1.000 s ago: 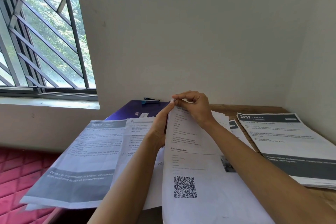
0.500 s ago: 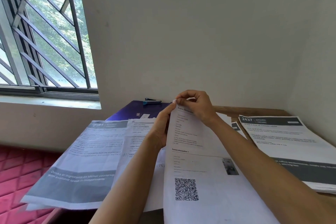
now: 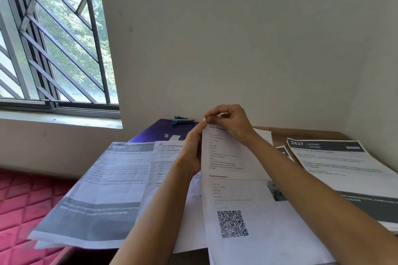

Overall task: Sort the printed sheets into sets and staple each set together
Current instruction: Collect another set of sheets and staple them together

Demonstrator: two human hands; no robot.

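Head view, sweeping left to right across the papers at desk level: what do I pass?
Red mat → 2641 sheet → left hand → QR sheet → 2437 stack.

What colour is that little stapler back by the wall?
The stapler is silvery grey with a teal-blue end; head view shows it best.
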